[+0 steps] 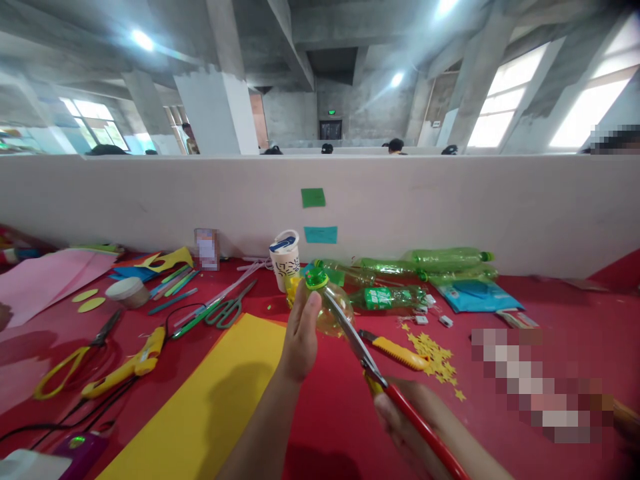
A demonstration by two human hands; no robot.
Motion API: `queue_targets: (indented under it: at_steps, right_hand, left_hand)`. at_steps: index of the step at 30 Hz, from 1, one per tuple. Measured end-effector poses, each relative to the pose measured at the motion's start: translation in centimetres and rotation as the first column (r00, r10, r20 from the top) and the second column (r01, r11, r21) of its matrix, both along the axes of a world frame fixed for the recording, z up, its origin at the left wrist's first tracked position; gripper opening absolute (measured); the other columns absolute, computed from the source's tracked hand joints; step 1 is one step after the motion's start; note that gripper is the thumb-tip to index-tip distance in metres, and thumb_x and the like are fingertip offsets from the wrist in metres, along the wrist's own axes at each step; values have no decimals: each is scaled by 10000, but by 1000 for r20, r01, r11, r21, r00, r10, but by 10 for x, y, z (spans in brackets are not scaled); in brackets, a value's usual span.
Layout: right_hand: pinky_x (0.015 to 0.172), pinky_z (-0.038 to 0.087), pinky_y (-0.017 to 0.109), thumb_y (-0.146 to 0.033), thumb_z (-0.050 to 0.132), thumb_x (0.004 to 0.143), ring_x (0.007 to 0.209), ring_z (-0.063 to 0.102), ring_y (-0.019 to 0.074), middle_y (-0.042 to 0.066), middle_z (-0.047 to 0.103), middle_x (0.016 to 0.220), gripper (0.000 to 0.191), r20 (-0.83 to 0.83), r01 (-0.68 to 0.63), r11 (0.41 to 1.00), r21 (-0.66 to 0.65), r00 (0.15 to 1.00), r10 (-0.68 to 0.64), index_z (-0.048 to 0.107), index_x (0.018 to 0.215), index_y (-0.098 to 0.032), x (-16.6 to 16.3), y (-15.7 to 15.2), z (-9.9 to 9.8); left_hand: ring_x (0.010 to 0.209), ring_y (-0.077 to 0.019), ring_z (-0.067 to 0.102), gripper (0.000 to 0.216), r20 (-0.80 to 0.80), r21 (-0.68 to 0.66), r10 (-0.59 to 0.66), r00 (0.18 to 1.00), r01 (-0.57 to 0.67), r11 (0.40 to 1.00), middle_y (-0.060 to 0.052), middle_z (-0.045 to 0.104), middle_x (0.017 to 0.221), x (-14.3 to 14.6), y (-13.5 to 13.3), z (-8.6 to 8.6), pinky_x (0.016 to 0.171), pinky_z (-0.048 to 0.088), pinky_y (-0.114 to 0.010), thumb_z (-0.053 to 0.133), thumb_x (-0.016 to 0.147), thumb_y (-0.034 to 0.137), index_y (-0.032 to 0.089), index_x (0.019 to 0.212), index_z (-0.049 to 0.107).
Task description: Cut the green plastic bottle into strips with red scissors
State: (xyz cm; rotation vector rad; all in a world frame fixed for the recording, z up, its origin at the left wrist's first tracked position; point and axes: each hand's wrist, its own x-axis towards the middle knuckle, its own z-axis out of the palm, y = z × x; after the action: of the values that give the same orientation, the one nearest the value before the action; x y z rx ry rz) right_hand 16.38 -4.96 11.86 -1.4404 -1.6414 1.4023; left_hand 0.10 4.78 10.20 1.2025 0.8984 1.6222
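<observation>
In the middle of the head view, my left hand is closed on the cut-off top of a clear green plastic bottle, its green cap pointing up. My right hand grips a pair of red-handled scissors from below. The silver blades slant up and left across the bottle top, their tips near its neck. Whether the blades touch the plastic I cannot tell. My left fingers hide part of the piece. Just right of it lie a yellow utility knife and a pile of yellow paper stars.
Several green bottles lie at the back right beside a blue packet. A paper cup stands behind my hands. Yellow paper, a yellow glue gun, yellow-handled scissors and green scissors lie left. A white partition borders the table.
</observation>
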Motion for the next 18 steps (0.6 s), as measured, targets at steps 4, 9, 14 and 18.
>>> queue_targets:
  at_steps: [4,9,14,18]
  right_hand:
    - [406,202,204,-802,333,775,464,303,69,-58,295,530,627,66,-32,997,67,997,27,328,575,-208,2,2,-1]
    - [405,180,215,-705,440,809,437,324,62,-51,383,507,551,107,-3,1000,21,994,1,364,595,-204,4,1,-4]
    - [364,185,197,-755,412,789,358,290,43,-81,336,452,570,25,-12,987,-158,1000,16,376,616,-213,10,7,-19]
    - [357,260,186,-798,372,765,362,356,64,-80,381,480,591,-99,-97,956,-279,992,71,446,724,-213,15,7,-27]
  left_hand:
    - [1280,-259,431,403,7,4,17,1000,-17,1000,-53,611,1224,0,0,2,1092,296,-385,538,830,450,243,1170,600]
    - [1273,-269,438,394,77,-26,-21,997,23,999,-56,629,1195,-2,1,0,1083,310,-395,571,814,434,236,1153,609]
    - [1311,-226,395,293,128,-61,6,992,2,998,-19,639,1183,-1,3,-5,1105,275,-334,631,788,385,266,1055,655]
    - [1263,-206,457,283,316,-113,-80,945,121,986,-23,641,1180,0,9,-4,1077,319,-312,633,796,356,246,1056,647]
